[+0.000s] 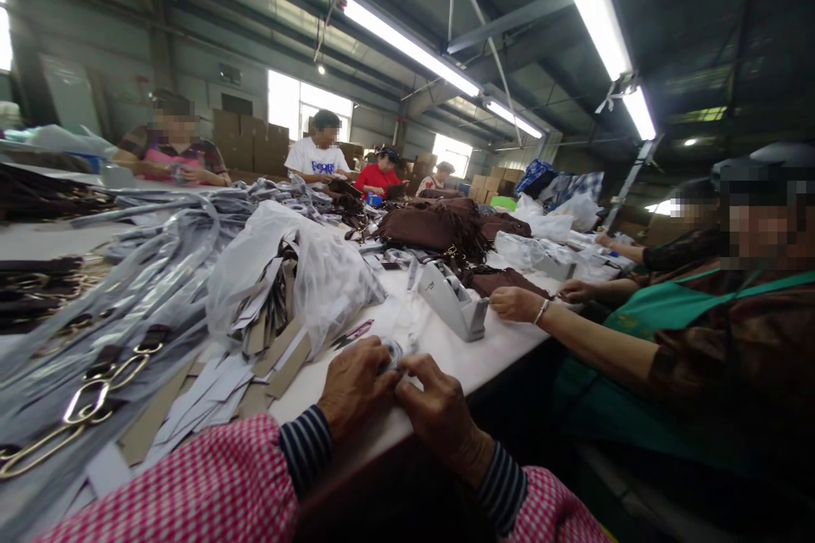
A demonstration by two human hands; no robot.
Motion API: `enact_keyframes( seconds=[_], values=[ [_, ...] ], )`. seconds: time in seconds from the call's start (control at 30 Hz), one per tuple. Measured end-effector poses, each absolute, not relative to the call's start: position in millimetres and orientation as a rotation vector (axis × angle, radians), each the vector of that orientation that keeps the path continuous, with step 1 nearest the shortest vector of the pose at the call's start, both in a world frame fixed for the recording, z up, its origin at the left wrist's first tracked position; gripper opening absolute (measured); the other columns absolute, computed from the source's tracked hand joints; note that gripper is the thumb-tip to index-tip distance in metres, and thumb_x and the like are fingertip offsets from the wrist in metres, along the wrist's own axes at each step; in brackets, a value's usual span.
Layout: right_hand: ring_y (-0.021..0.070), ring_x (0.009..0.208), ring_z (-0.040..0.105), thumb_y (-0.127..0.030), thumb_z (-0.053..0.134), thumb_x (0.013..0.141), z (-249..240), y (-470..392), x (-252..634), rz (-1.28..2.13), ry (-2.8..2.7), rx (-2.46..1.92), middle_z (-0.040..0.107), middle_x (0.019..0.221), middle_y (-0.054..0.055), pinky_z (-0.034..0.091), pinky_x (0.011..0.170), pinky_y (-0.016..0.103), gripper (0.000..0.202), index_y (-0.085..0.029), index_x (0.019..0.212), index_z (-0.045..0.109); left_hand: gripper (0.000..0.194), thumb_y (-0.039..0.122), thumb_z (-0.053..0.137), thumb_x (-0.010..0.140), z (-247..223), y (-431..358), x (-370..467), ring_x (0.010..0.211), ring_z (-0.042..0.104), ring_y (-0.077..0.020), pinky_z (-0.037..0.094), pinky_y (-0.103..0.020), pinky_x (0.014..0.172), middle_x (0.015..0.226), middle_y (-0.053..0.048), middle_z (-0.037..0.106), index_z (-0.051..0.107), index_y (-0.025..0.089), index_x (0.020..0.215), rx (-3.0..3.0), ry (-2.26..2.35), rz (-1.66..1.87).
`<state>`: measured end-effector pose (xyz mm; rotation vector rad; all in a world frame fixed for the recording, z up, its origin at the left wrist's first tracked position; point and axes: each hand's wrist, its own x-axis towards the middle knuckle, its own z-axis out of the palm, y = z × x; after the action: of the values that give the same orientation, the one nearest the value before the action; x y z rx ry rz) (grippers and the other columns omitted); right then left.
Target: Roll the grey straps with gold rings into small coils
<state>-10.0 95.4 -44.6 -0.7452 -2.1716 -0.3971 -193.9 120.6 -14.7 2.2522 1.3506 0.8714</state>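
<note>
Fluorescent tubes [411,48] run beneath the metal roof of a workshop, over a long white desk [500,348] crowded with goods. From where I sit, far off behind the head camera, what counts is the meeting of two hands at the near edge: a small pale coil [390,352] sits at the fingertips of the left hand [357,382], on the side facing the right hand [442,414], so the left is the nearer. I make out its rounded outline, but fingers cover so much of it that I cannot tell its long axis. My left grip is clamped on this coil; the right grip has its fingers bent in beside it, and I cannot tell whether they pinch anything. Just beyond, towards the right, stands a grey tape dispenser [449,301], with a co-worker's hand [519,304] near it. To the left lie loose card strips [210,390], partly under a clear plastic bag [337,271], and past them a heap of grey straps [159,246]. Brown fringed bags [413,225] are piled farther up the desk, with other people seated around it.
</note>
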Motion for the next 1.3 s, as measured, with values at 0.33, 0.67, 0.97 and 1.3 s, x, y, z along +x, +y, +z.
enact_keyframes(
  seconds=[0.33, 0.67, 0.97, 1.3],
  values=[
    [0.0202, 0.089, 0.069, -0.012, 0.068, 0.093, -38, 96, 3, 0.053, -2.272, -0.878, 0.069, 0.101, 0.007, 0.055, 0.077, 0.029, 0.014, -0.02, 0.085, 0.058, 0.019, 0.031, 0.05, 0.096, -27, 115, -193, 0.095, 0.056, -0.0273, 0.04, -0.04, 0.085, 0.098, -0.009, 0.06, 0.06, 0.019, 0.085, 2.512, 1.336, 0.697],
    [0.0184, 0.088, 0.067, -0.014, 0.07, 0.092, -39, 94, 2, 0.135, -2.218, -0.958, 0.068, 0.102, 0.005, 0.051, 0.075, 0.027, 0.015, -0.02, 0.084, 0.06, 0.019, 0.014, 0.054, 0.074, -1, 130, -222, 0.09, 0.057, -0.0221, 0.041, -0.032, 0.079, 0.098, -0.006, 0.06, 0.059, 0.02, 0.091, 2.652, 0.911, 0.439],
    [0.0171, 0.083, 0.064, -0.027, 0.069, 0.096, -23, 104, 17, 0.331, -2.008, -0.998, 0.067, 0.102, 0.004, 0.051, 0.078, 0.031, 0.01, -0.02, 0.103, 0.068, 0.021, 0.014, 0.053, 0.068, -4, 135, -221, 0.085, 0.056, -0.0223, 0.037, -0.033, 0.074, 0.092, -0.004, 0.059, 0.06, 0.021, 0.086, 2.631, 0.86, 0.536],
    [0.024, 0.096, 0.057, -0.021, 0.082, 0.085, -2, 125, 6, -0.09, -2.429, -1.162, 0.066, 0.091, 0.003, 0.048, 0.079, 0.034, 0.009, -0.024, 0.088, 0.074, 0.016, 0.013, 0.054, 0.076, -18, 141, -211, 0.088, 0.058, -0.023, 0.039, -0.033, 0.075, 0.094, -0.006, 0.06, 0.063, 0.02, 0.087, 2.544, 1.006, 0.688]
  ],
)
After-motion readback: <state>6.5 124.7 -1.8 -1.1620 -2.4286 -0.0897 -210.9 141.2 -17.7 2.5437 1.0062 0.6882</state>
